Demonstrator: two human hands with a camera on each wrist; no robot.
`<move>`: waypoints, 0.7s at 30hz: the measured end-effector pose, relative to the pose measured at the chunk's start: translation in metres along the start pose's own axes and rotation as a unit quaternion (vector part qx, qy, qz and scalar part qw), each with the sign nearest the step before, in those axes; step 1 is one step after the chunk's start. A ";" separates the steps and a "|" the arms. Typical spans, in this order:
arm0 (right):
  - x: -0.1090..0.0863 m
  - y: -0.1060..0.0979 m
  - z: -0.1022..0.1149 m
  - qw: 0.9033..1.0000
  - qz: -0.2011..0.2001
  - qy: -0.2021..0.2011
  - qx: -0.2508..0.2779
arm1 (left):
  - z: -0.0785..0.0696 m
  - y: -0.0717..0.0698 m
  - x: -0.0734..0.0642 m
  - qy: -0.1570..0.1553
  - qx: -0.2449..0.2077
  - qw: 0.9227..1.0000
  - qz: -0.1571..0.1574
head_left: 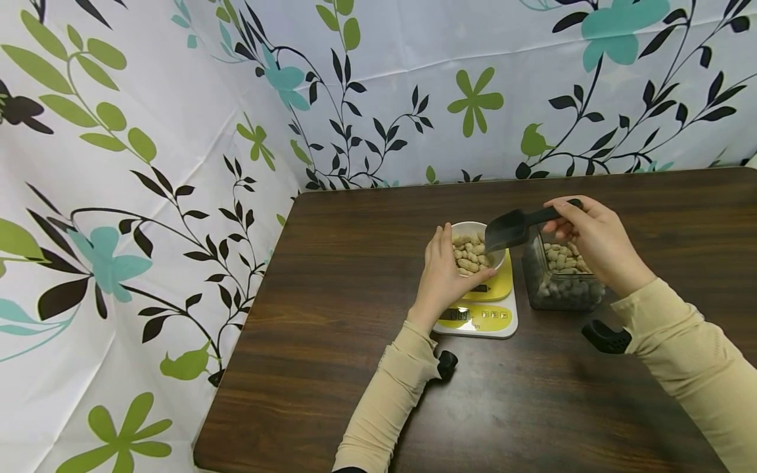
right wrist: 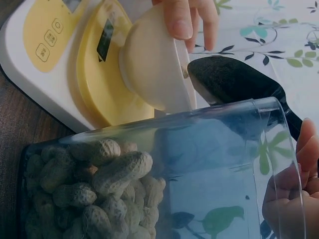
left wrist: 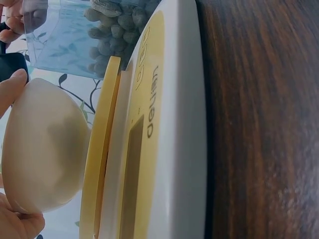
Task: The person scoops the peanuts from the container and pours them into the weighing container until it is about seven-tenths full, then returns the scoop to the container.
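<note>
My left hand holds a white bowl, thumb and fingers spread to opposite sides of its rim. Unshelled peanuts fill much of the bowl, whose base sits on the yellow platform of a kitchen scale. In my right hand is a black scoop, gripped by its handle. The scoop's blade tilts down over the bowl's right edge, and in the right wrist view its tip lies right at the rim. Below the right hand stands a clear container holding more peanuts.
Everything stands on a dark wooden table, close to its far side. A white curtain with leaf, flower and bird prints hangs behind the table and along its left. Black wrist devices are worn under both forearms.
</note>
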State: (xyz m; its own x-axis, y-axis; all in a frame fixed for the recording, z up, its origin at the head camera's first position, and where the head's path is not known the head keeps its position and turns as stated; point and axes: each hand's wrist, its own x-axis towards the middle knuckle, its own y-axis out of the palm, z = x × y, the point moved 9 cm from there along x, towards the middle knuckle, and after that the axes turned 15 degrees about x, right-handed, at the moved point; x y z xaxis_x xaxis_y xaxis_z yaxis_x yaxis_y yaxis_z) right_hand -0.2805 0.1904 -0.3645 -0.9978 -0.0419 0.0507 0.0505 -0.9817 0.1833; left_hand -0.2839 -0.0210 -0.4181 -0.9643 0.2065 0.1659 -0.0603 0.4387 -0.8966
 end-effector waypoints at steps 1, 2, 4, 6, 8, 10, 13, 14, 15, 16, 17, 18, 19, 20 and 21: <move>0.000 -0.001 0.000 1.000 0.000 -0.003 0.009 | 0.000 0.000 0.000 -0.001 -0.002 1.000 -0.001; 0.000 -0.001 0.001 1.000 -0.001 -0.006 0.019 | 0.000 0.000 -0.001 -0.002 -0.002 1.000 0.000; -0.001 -0.002 0.002 0.999 0.000 -0.013 0.032 | 0.000 -0.001 -0.002 -0.002 -0.004 1.000 -0.001; -0.001 -0.003 0.002 0.999 0.001 -0.017 0.046 | 0.001 -0.001 -0.002 -0.003 -0.004 1.000 -0.001; -0.002 -0.003 0.003 0.998 0.001 -0.018 0.056 | 0.002 -0.003 -0.002 -0.004 -0.003 1.000 -0.003; -0.002 -0.004 0.003 0.997 0.002 -0.017 0.073 | 0.003 -0.004 -0.002 -0.009 -0.006 1.000 -0.003; -0.002 -0.004 0.005 0.994 0.003 -0.018 0.103 | 0.004 -0.007 -0.001 -0.014 -0.009 1.000 -0.007; -0.003 -0.004 0.006 0.993 0.002 -0.019 0.114 | 0.004 -0.009 -0.001 -0.014 -0.014 1.000 -0.009; -0.003 -0.005 0.007 0.992 0.001 -0.020 0.127 | 0.004 -0.010 -0.001 -0.012 -0.017 1.000 -0.011; -0.003 -0.006 0.009 0.990 -0.001 -0.023 0.143 | 0.002 -0.012 0.000 -0.008 -0.019 1.000 -0.015; -0.004 -0.007 0.011 0.988 -0.002 -0.026 0.154 | 0.000 -0.013 0.000 -0.004 -0.023 1.000 -0.018; -0.005 -0.008 0.013 0.985 -0.003 -0.029 0.167 | -0.002 -0.015 0.001 0.000 -0.026 0.999 -0.021; -0.006 -0.009 0.016 0.983 -0.003 -0.033 0.180 | -0.005 -0.016 0.001 0.004 -0.030 0.999 -0.022; -0.006 -0.011 0.019 0.980 -0.003 -0.038 0.193 | -0.008 -0.018 0.002 0.008 -0.034 0.999 -0.024; -0.007 -0.013 0.022 0.977 -0.003 -0.043 0.207 | -0.012 -0.019 0.003 0.012 -0.035 0.999 -0.025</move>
State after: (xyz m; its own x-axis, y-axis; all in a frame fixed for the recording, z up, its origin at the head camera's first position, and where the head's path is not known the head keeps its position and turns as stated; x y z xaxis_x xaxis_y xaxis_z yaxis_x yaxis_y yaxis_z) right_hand -0.2731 0.2076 -0.3455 -0.9918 -0.0035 0.1281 0.0758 -0.8220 0.5644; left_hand -0.2825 -0.0186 -0.3954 -0.9541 0.2026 0.2208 -0.0899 0.5092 -0.8559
